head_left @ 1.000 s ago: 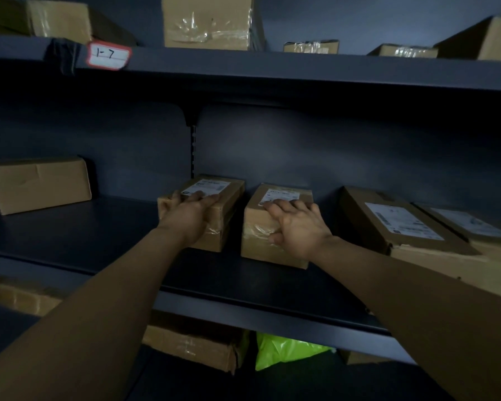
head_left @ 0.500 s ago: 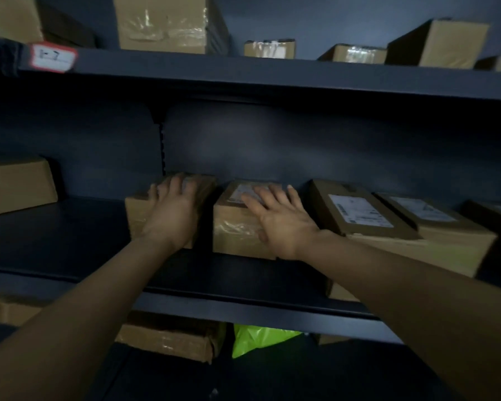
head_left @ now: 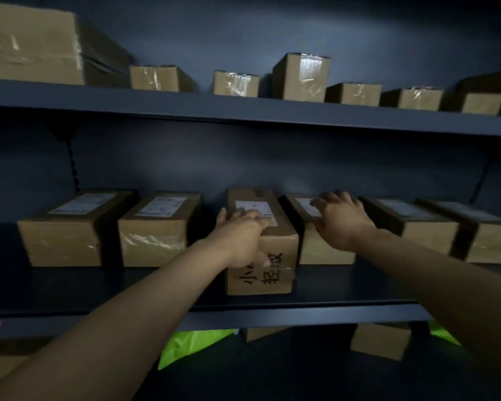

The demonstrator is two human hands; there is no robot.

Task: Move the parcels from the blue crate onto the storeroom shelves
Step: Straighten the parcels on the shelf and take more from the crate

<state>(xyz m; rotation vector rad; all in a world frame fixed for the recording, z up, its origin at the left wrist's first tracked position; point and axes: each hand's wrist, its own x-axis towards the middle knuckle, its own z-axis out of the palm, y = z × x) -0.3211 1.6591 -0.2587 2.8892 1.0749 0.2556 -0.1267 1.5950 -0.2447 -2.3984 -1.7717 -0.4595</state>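
**Storeroom shelving, two-handed contact**

Dark blue metal middle shelf (head_left: 99,287) carries both parcels. Left hand (head_left: 243,238) clasps top front edge of brown cardboard parcel with black handwriting (head_left: 275,273); right hand (head_left: 342,221), fingers loosely spread, touches neighbouring brown cardboard parcel (head_left: 324,250).

The left hand (head_left: 243,238) is gripping the near top edge of a brown cardboard parcel with black handwriting (head_left: 275,273), fingers lying over its white label and thumb pressing on its front face. The parcel is sitting on a dark blue-grey metal shelf (head_left: 301,314), jutting forward of the row. The right hand (head_left: 342,221) is hanging with loosely bent fingers over the plain brown cardboard parcel (head_left: 324,250) just beside it; contact is unclear. A lime-green plastic bag (head_left: 191,345) is lying below the shelf.
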